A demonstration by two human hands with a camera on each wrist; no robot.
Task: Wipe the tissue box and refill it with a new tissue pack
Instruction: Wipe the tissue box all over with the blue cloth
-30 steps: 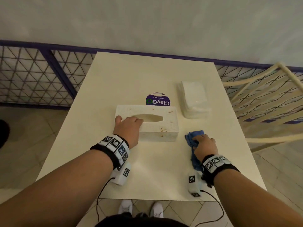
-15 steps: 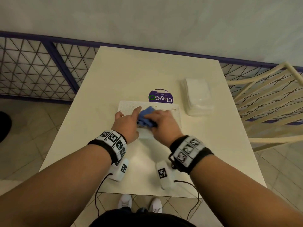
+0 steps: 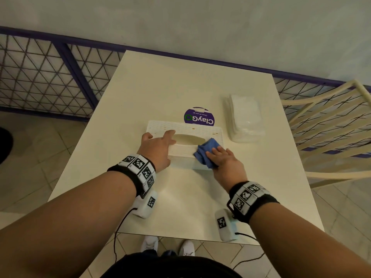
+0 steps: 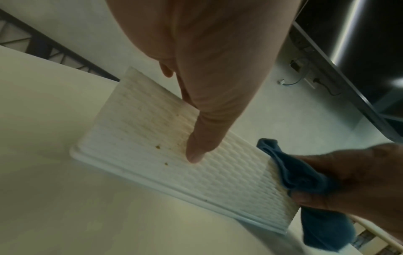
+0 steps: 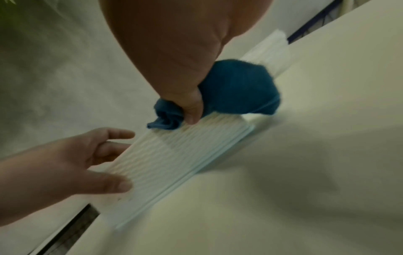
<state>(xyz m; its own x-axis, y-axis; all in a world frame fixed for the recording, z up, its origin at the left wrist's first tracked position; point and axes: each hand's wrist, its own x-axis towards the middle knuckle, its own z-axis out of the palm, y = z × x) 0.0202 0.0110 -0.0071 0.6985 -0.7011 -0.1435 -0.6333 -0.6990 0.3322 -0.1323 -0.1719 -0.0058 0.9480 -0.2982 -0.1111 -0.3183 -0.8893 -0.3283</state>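
A white woven-pattern tissue box [image 3: 186, 151] with an empty oval slot lies mid-table. Small brown spots [image 4: 157, 147] mark its front side. My left hand [image 3: 158, 145] rests on the box's left part, fingers straight over the top and thumb [image 4: 196, 151] pressed against the front side. My right hand [image 3: 222, 159] grips a crumpled blue cloth [image 3: 206, 152] against the box's front right corner; in the right wrist view the cloth [image 5: 240, 89] bulges past the thumb. The new tissue pack [image 3: 245, 121], white in clear wrap, lies to the right of the box.
A purple round sticker [image 3: 198, 118] sits on the cream table [image 3: 180, 87] just behind the box. A cream slatted chair [image 3: 331, 127] stands at the table's right side. A purple mesh railing [image 3: 50, 77] runs behind and to the left.
My right hand lifted the blue cloth from the table at the right, brought it onto the box top, then swept it to the front right corner. The left hand stayed on the box.
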